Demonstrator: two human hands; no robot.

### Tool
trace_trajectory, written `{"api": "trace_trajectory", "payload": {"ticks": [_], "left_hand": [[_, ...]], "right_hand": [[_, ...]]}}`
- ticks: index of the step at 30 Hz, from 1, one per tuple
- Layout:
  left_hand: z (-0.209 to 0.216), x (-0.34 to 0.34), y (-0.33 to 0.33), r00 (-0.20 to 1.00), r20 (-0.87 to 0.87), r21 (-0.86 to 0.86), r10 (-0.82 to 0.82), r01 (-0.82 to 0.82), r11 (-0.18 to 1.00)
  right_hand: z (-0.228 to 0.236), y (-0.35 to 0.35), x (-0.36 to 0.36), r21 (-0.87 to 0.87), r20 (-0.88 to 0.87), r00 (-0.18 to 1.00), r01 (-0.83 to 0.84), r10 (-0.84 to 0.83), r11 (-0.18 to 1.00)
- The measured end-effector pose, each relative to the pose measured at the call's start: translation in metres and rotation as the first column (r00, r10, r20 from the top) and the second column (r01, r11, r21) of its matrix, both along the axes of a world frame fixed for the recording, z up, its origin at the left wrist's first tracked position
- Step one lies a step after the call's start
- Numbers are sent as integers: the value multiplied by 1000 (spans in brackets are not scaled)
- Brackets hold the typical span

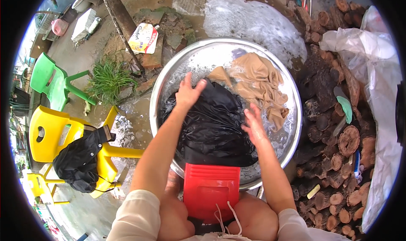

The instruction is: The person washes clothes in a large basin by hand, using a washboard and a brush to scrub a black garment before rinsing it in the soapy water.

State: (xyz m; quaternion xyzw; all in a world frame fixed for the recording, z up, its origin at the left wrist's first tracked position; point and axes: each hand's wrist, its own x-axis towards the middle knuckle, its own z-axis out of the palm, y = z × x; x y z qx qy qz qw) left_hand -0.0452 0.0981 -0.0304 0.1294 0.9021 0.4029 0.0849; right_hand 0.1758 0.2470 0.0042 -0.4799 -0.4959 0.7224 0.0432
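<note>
A wet black garment [213, 125] lies spread and wrinkled in a large round metal basin [296, 95] with sudsy water. My left hand [189, 93] is open, fingers apart, at the garment's far left edge. On the other side my right hand [254, 127] is open too, close to the garment's right edge; whether it touches is hard to tell. Neither hand grips anything. A red ridged washboard [212, 188] leans between my knees, its upper end against the cloth. Behind, at the basin's far right, sits a crumpled tan cloth [256, 84], partly in the suds.
On the left stand a yellow chair [55, 133] draped with a dark garment [80, 163], and a green chair [55, 89]. Stacked firewood [325, 144] and plastic sheeting [380, 72] border the right. A detergent pouch [144, 38] lies beyond the basin, near foam [249, 23].
</note>
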Motion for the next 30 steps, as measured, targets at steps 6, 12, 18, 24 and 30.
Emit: {"api": "trace_trajectory", "payload": {"ticks": [6,12,18,24,30], "left_hand": [[56,132,45,825,-164,15,-540,550,835],[68,151,38,277,-704,-170,-654,828,534],[44,81,22,832,-333,61,-445,490,870],[58,106,-46,595,-529,32,-606,727,686],[36,133,-80,768,-215,136,-603,635,760]], "right_hand": [[5,18,-4,-388,-123,974,129,-190,913],[-23,-30,24,-758,-214,812,213,-543,616],[26,2,20,-245,-387,777,432,-496,868],[4,10,54,286,-233,943,301,-239,910],[9,-1,65,837,149,988,-102,-44,538]]}}
